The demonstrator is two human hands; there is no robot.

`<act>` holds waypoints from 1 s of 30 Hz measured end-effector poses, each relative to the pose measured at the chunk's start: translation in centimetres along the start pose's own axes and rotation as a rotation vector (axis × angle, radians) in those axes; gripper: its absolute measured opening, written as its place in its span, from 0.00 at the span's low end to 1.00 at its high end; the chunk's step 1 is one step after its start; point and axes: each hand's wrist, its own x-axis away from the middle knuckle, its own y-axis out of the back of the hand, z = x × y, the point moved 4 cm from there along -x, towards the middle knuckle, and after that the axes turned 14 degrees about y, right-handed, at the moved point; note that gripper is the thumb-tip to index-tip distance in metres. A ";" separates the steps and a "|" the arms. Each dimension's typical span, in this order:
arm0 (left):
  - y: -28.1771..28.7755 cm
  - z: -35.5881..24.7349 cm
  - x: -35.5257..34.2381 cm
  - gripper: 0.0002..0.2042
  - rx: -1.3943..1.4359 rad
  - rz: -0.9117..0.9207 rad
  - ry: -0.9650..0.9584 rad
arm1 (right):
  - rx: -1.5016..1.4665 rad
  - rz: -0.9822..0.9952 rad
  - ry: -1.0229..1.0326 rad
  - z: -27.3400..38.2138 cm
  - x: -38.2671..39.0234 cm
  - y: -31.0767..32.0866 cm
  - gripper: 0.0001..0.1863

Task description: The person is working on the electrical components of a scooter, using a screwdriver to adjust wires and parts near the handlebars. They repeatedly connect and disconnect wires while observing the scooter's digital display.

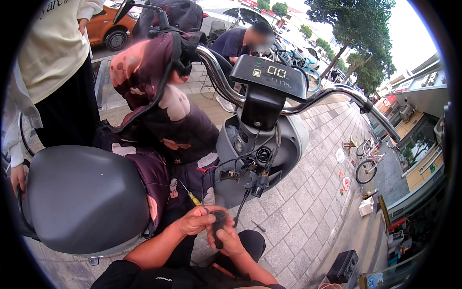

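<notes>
My left hand (197, 220) and my right hand (226, 241) are closed around a small black part (218, 227) with a cable, low in front of me. Just above my left hand lies a yellow-handled screwdriver (194, 198). Beyond them stands a grey electric scooter (288, 154) with a lit dash display (268, 76), chrome handlebar (310, 102), loose dark wires and connectors (260, 178) at the open front panel, and a black seat (86, 197) on the left. A purple patterned padded cover (178, 120) drapes over its left bar and footboard.
A person (53, 77) stands left, gripping the seat's rear rail; another (236, 45) bends beyond the scooter. A thin tool (258, 226) lies on paving (308, 202). Right are a black box (342, 267), steps, a fallen-looking litter patch, bicycles (365, 168) and shopfronts. Cars (113, 24) and trees stand behind.
</notes>
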 end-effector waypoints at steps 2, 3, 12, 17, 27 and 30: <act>-0.1 -0.1 0.0 0.35 -0.018 -0.052 -0.003 | 0.138 -0.037 0.059 -0.1 0.1 0.4 0.23; 0.1 0.1 -0.2 0.35 -0.033 -0.075 -0.029 | 0.193 -0.032 0.075 0.0 0.1 0.4 0.22; 0.7 0.6 -0.4 0.33 -0.099 -0.156 -0.043 | 0.546 -0.120 0.142 0.6 0.3 0.2 0.12; 1.1 0.9 -0.5 0.32 -0.116 -0.162 -0.069 | 0.563 -0.139 0.162 0.9 0.3 -0.3 0.11; 0.9 0.8 -0.5 0.31 -0.103 -0.159 -0.068 | 0.580 -0.131 0.158 0.9 0.3 -0.2 0.12; 1.0 0.9 -0.6 0.31 -0.107 -0.160 -0.071 | 0.568 -0.138 0.157 1.0 0.3 -0.3 0.12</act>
